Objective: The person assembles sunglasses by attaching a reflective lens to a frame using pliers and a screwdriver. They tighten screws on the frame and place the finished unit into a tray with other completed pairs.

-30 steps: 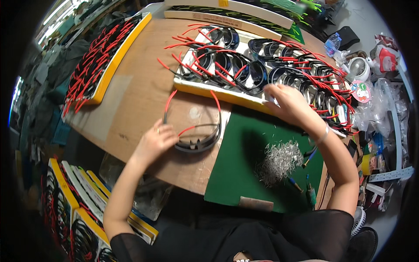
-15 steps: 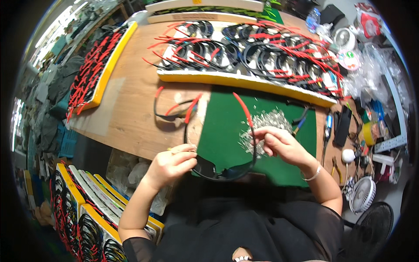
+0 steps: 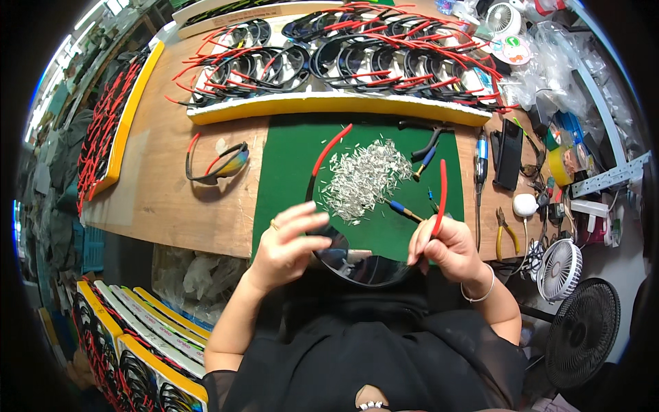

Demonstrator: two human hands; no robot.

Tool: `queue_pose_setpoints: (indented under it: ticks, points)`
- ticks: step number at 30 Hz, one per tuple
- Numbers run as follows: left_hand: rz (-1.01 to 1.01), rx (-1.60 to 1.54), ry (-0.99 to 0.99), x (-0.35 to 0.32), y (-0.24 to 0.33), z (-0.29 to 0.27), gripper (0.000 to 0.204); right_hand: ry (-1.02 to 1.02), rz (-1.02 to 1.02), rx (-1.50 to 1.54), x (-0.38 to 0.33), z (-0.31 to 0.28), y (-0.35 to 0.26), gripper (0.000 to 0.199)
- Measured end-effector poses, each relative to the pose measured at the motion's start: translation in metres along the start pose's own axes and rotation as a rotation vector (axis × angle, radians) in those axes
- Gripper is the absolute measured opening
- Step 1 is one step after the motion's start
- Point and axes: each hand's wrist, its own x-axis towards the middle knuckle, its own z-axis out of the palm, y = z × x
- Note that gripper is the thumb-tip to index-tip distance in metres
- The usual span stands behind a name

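Note:
Between my hands is a pair of dark wraparound sunglasses [image 3: 367, 269] with red-tipped temples pointing away from me. My left hand [image 3: 292, 242] grips them at the left corner, fingers curled over the rim and temple. With thumb and fingertips, my right hand [image 3: 449, 253] pinches the right temple near its red end. Beyond the glasses, a heap of small silvery pieces [image 3: 364, 180] lies on the green mat [image 3: 285, 172]. A blue-handled screwdriver [image 3: 403, 209] rests beside the heap, and another blue-handled tool [image 3: 425, 163] lies farther right.
A second pair of sunglasses [image 3: 218, 165] with a coloured lens lies on the wooden table [image 3: 154, 172]. Yellow-edged trays [image 3: 343, 107] of red-tipped glasses stand at the back and left [image 3: 130, 123]. Yellow-handled pliers [image 3: 506, 233], a black case [image 3: 508, 154] and fans [image 3: 559, 268] are at the right.
My view has shifted, so the table appears farther left and up. The sunglasses are tilted with their lens more visible. My right hand has come away from over the heap, uncovering a screwdriver.

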Motion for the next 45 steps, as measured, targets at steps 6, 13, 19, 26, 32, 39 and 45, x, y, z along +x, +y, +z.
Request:
queue_pose_setpoints:
  ticks: [6,13,19,26,32,39,45]
  points:
    - [-0.811,-1.514,0.365,0.008,0.02,0.052,0.046,-0.142,-0.093,0.077,-0.001,0.01,-0.008,0.016]
    - [-1.145,-1.415,0.342,0.009,0.04,0.072,0.037,-0.012,0.41,0.038,-0.011,0.004,0.001,0.012]
    - [-1.237,-1.598,0.373,0.005,0.038,0.089,0.032,-0.183,-0.275,-0.352,-0.02,0.005,0.0,0.016]
    - [-1.424,-1.819,-0.106,-0.01,0.068,0.096,0.023,-0.133,-0.609,-0.973,-0.014,0.019,0.04,0.015]
    - [-1.558,-1.779,0.0,-0.028,0.073,0.124,0.022,-0.111,-0.551,-1.07,-0.04,0.026,0.079,0.011]
    - [-1.675,-1.704,-0.148,-0.031,0.071,0.117,0.022,0.172,-0.221,-1.232,-0.003,-0.037,0.055,0.021]
    - [-1.814,-1.686,-0.017,-0.024,0.066,0.126,0.025,0.361,-0.077,-1.494,0.021,-0.047,0.112,0.019]
